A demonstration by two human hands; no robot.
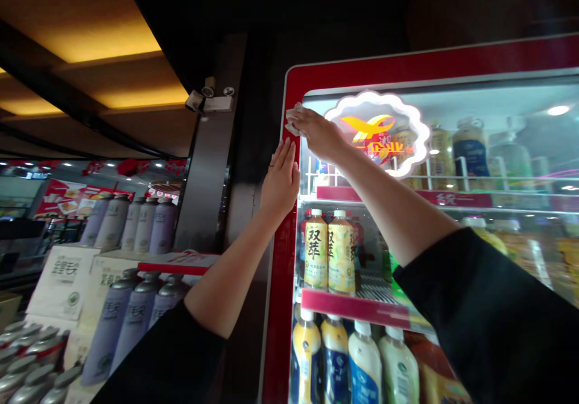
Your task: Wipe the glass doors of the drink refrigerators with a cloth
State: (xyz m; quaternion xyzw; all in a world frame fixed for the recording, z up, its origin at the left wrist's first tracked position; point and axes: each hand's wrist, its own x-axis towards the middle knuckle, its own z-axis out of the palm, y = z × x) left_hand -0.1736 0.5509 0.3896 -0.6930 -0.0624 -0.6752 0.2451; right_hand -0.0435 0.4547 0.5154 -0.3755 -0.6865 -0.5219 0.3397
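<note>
Against red cooler trim [284, 259], right fingers [309, 118] hold white tissue [293, 116] — left fingers [285, 152] lie straight, together.

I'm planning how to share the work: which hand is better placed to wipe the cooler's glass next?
Probably the right hand: it holds a white cloth at a corner of the red frame, close to the glass. The left hand is lower, with no cloth visible in it.

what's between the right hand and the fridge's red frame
A crumpled whitish cloth or tissue lies between the right hand and the red frame, seen in the head view.
</note>
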